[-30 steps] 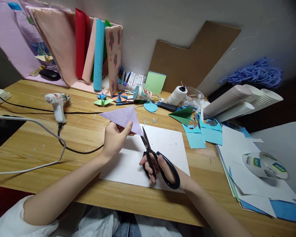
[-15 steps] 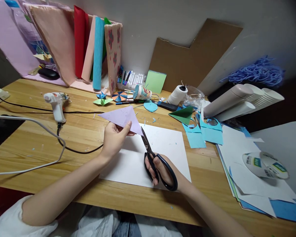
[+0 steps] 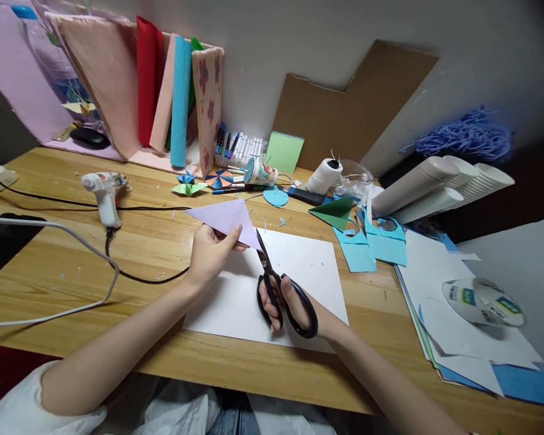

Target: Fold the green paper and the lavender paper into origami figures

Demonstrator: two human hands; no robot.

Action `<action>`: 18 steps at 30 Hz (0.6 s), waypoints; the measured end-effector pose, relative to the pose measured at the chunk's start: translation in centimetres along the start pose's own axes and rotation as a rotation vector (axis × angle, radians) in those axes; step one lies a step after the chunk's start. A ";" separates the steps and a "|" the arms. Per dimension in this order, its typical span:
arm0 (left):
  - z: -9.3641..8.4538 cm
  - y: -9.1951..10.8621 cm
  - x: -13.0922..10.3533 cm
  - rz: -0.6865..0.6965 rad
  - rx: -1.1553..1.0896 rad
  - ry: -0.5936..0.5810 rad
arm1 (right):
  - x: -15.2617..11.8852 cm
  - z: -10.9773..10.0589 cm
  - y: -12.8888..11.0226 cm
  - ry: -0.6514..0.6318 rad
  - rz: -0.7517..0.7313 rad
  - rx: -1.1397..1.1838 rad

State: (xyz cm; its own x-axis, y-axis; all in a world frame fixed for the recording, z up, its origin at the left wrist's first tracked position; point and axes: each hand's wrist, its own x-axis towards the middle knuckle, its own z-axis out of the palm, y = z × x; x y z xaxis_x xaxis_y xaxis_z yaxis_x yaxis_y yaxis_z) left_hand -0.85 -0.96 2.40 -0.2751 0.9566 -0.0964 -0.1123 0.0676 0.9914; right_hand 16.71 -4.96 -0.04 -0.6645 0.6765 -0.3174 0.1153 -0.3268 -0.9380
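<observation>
While the L hand point(image 3: 212, 251) pinches the purple paper point(image 3: 229, 220) (triangular, above the white sheet point(image 3: 263, 302)), the R hand point(image 3: 283, 302) grips scissors point(image 3: 272, 278), blades at the paper's R corner.

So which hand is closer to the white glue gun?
The left hand. It holds the purple paper to the right of the glue gun, not touching the gun. The right hand, with the scissors, is farther right and nearer the person.
</observation>
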 end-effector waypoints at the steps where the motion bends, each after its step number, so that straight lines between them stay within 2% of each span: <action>1: 0.0 0.0 0.1 -0.009 -0.005 -0.008 | 0.3 0.0 0.0 -0.006 0.001 0.021; 4: 0.0 -0.1 0.3 -0.017 -0.016 -0.014 | 1.0 0.0 0.0 -0.002 -0.008 0.017; 11: -0.3 -0.3 0.6 -0.002 -0.052 0.023 | 1.2 -0.1 -0.3 0.107 -0.035 -0.197; 15: -0.3 -0.5 0.6 -0.004 -0.070 0.017 | 1.1 0.0 -0.3 0.156 -0.020 -0.221; 18: -0.3 -0.4 0.5 -0.015 -0.069 0.007 | 0.9 0.0 -0.4 0.146 -0.031 -0.223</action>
State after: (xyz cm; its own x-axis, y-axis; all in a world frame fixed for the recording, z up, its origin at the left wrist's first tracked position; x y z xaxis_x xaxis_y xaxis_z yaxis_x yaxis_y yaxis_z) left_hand -1.25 -0.54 1.96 -0.2799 0.9535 -0.1121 -0.1821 0.0619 0.9813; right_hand 16.09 -4.24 0.06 -0.5586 0.7773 -0.2893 0.2666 -0.1620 -0.9501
